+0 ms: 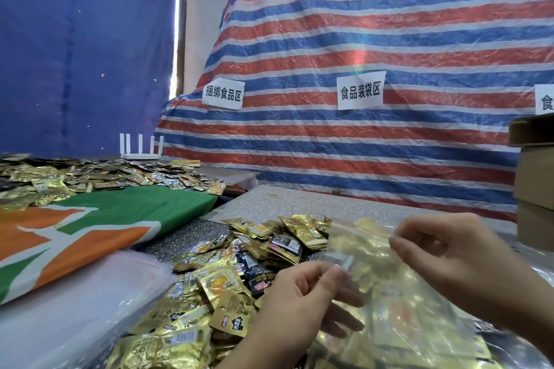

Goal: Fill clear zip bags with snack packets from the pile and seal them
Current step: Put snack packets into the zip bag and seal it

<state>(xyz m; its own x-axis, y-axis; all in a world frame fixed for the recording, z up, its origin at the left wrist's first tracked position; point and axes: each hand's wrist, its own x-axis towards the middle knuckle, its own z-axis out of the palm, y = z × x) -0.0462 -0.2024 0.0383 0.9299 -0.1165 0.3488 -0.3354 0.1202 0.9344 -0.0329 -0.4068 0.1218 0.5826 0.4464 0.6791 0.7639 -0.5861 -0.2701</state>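
A clear zip bag point(386, 287) with a red zip line along its top hangs low and right, holding several gold snack packets. My left hand point(296, 299) pinches the bag's left edge between thumb and fingers. My right hand point(449, 257) pinches the top right corner at the zip line. Beneath and to the left of the bag lies the pile of gold and black snack packets point(227, 278) on the table.
A stack of clear empty bags point(75, 302) lies at the lower left beside a green and orange cloth point(90, 225). More packets point(90, 174) cover the far left table near a white router point(140, 148). Cardboard boxes point(533, 183) stand at the right. A striped tarp point(359, 54) is behind.
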